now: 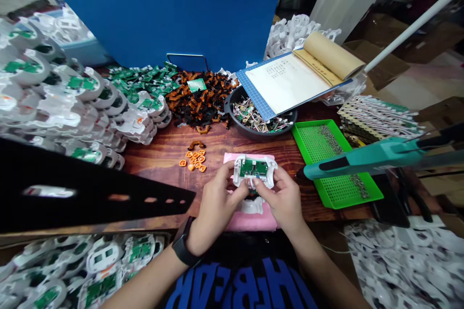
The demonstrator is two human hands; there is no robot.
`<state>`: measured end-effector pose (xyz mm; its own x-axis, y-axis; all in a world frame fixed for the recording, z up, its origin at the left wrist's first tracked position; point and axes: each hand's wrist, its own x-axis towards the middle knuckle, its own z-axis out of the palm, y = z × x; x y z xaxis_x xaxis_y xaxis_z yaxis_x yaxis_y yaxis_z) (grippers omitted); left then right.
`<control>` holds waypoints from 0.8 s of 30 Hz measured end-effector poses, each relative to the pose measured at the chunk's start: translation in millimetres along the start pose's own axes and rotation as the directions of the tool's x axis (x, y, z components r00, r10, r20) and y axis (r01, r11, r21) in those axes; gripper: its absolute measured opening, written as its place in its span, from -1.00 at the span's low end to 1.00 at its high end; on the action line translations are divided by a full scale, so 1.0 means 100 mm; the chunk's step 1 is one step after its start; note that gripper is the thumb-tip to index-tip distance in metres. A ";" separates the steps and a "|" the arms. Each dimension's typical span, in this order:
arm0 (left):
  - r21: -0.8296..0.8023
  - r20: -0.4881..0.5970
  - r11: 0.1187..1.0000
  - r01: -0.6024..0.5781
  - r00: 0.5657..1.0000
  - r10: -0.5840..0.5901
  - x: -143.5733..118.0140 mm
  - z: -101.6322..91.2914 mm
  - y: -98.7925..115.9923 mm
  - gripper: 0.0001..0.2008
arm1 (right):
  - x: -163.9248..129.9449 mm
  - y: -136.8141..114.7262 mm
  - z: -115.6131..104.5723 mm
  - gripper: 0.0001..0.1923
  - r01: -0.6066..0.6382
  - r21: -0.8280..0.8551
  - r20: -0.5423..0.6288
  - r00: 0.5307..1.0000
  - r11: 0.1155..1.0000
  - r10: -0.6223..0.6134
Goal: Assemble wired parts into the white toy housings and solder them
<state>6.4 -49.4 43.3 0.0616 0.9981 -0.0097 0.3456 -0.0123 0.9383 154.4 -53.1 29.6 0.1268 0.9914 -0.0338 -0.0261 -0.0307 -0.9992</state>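
Between my two hands is a white plastic housing (pixel 237 172) with a green circuit board (pixel 255 169) in it. My left hand (pixel 221 190) grips its left side, the thumb pressed near the lower edge of the board. On the other side my right hand (pixel 282 193) closes round the housing, its thumb meeting the left one by a small white connector with thin wires (pixel 250 182). Below lies another white plastic part (pixel 250 206) on a pink pad (pixel 250 222). What the fingers touch behind the housing is hidden.
Orange pieces (pixel 195 159) lie left of the pad. Behind are piled green boards (pixel 145 79), orange-black parts (pixel 199 99) and a dark bowl of wired connectors (pixel 261 133). A teal electric screwdriver (pixel 362 157) hangs over a green screw tray (pixel 335 203). Stacked housings (pixel 72 106) stand left.
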 end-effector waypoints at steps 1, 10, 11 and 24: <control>0.013 -0.003 1.000 -0.003 1.000 0.003 0.01 0.01 -0.01 -0.65 | 0.00 0.00 0.01 -0.69 -0.009 0.010 -0.003 1.000 1.000 0.009; 0.273 0.161 0.949 -0.156 0.980 0.115 0.05 0.17 -0.14 -0.14 | -0.03 0.08 -0.08 -0.64 -0.182 0.209 -0.051 0.979 0.961 0.197; 0.305 0.186 0.936 -0.176 0.975 0.123 0.06 0.19 -0.17 -0.10 | -0.07 0.07 -0.16 -0.62 -0.214 0.190 -0.004 0.976 0.958 0.219; 0.302 0.421 0.861 -0.409 0.868 0.264 0.26 0.15 -0.34 -0.36 | 0.22 -0.20 -1.27 -0.51 0.171 -0.219 -0.094 0.976 0.961 -0.196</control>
<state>10.4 -23.7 6.2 0.5385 0.8373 0.0940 0.5556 -0.4368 0.7075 283.7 -47.0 45.8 0.2223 0.9617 0.1603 0.2137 0.1123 -0.9704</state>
